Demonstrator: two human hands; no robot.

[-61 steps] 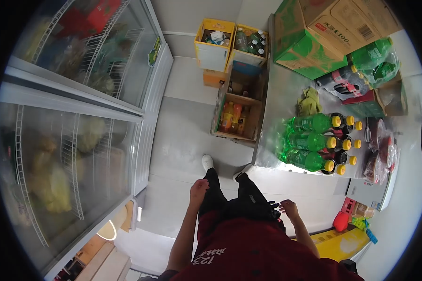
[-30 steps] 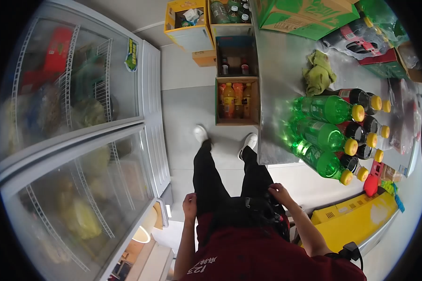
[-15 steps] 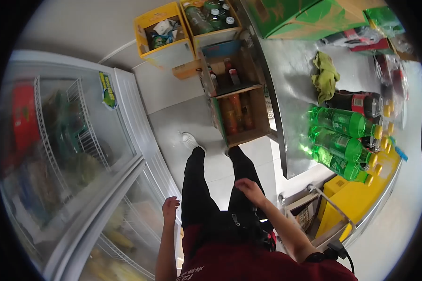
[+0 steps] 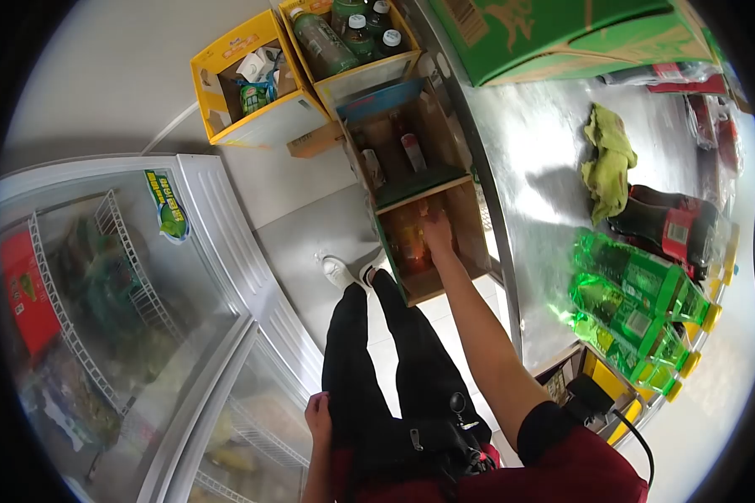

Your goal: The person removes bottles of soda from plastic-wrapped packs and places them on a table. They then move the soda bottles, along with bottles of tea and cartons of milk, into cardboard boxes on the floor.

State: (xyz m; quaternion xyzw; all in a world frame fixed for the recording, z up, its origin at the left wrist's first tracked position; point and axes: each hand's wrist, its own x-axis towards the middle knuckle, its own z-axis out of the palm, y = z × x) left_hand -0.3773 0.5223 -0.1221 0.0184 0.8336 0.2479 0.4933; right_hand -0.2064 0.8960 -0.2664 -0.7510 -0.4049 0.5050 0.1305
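Note:
My right hand (image 4: pixel 435 230) reaches down into a cardboard box (image 4: pixel 425 292) on the floor, over the bottles of orange drink (image 4: pixel 408 241) inside. Its fingertips are against or beside a bottle; blur and the hand itself hide whether they grip it. Hanging low by my left thigh, my left hand (image 4: pixel 318 414) holds nothing, its fingers loosely bent and apart. The neighbouring compartment (image 4: pixel 381 126) holds a few bottles, one with a red-and-white label (image 4: pixel 412 151).
A glass-door fridge (image 4: pixel 195 180) stands along the left. Yellow boxes (image 4: pixel 273 124) sit at the back. On the right, a metal counter (image 4: pixel 528 277) carries green bottles (image 4: pixel 633 281), dark cola bottles (image 4: pixel 667 222), a yellow-green cloth (image 4: pixel 606 159) and a large green carton (image 4: pixel 554 42).
My right hand has moved forward from beside my thigh into the box of orange drinks. My left hand has dropped slightly lower. The view has shifted, and my feet stand closer together.

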